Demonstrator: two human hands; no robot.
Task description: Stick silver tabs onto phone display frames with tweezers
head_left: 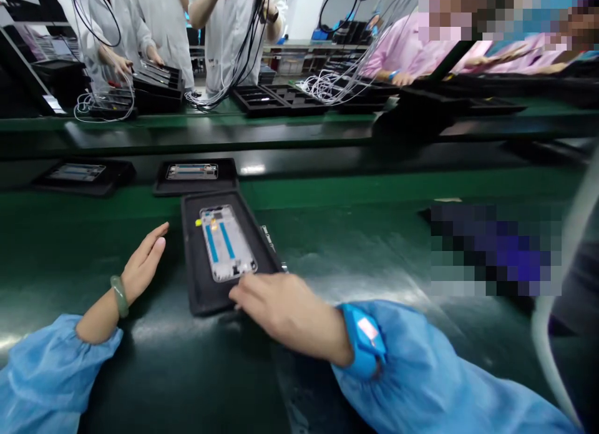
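Note:
A black tray (194, 271) lies tilted on the green bench in front of me, its far edge close to another tray. In its recess rests a silver phone frame (224, 243) with two blue strips and a yellow tab. My right hand (285, 309) grips the near right corner of the tray, fingers over the rim, thumb low at the edge. To the left of the tray, apart from it, my left hand (143, 262) hovers with fingers stretched out and nothing in it. Part of a small metal piece (267, 237) shows beyond the tray's right side.
Behind stand two more black trays (161, 187) (110, 184) with phone frames on a dark strip. Beyond a raised ledge (187, 131) are black boxes (285, 100), bundled white cables (327, 87) and co-workers in white and pink coats. A white tube (545, 309) curves at the right.

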